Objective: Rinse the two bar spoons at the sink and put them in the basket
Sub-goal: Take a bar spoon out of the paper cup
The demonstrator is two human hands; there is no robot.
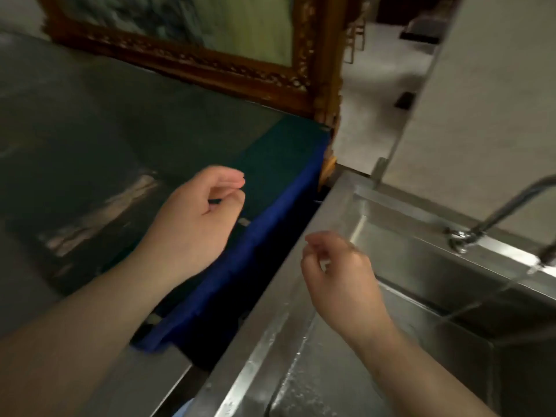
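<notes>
Two bare forearms come in from the bottom edge, so two hands total. Left hand [198, 218] hovers over the dark table [90, 130], fingers loosely curled toward the thumb; something small and dark shows between them, but it's too blurry to tell whether it's holding anything. Right hand [337, 272] is above the left rim of the steel sink [270, 341], fingers loosely curled too, nothing visible in it. One tap [496, 212] is running a thin stream into the basin. One blue cloth [255, 251] hangs over the table edge just beside the sink. Can't spot the two spoons or a basket anywhere in this view.
</notes>
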